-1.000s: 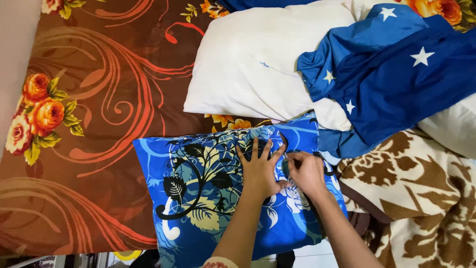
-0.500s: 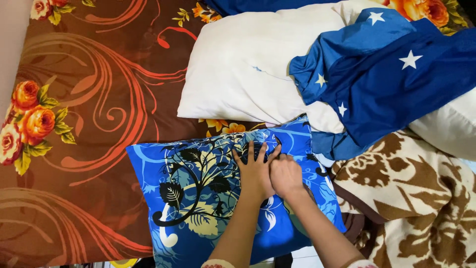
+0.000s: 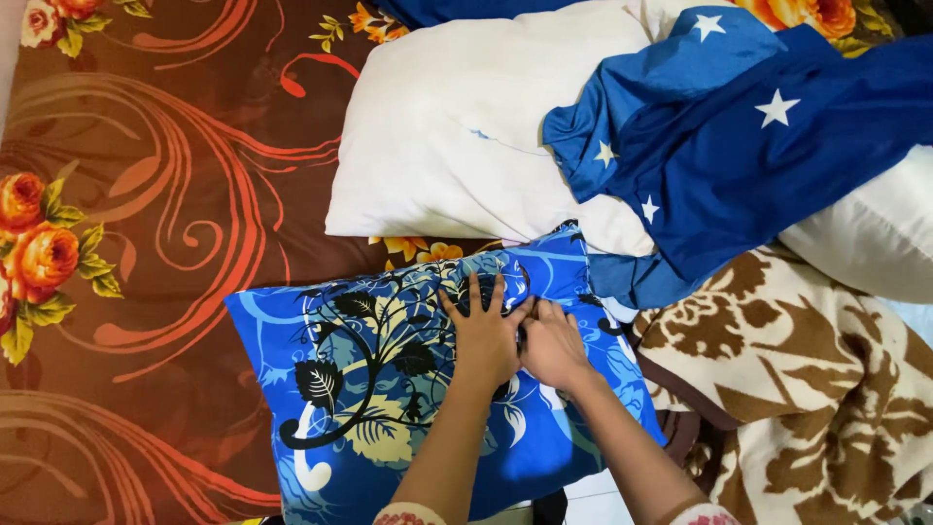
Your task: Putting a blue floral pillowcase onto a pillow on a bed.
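Already cased, the blue leaf-print pillow [image 3: 389,389] is lying under the flat, spread left hand [image 3: 483,335] while the curled right hand [image 3: 550,345] is pinching its cover, the white pillow [image 3: 457,136] beyond lying bare.

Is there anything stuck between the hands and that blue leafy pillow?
Nothing visible. The left hand lies flat on the blue leafy pillow, fingers spread. The right hand rests on it right beside, touching the left. The white pillow and brown blanket lie off to the sides.
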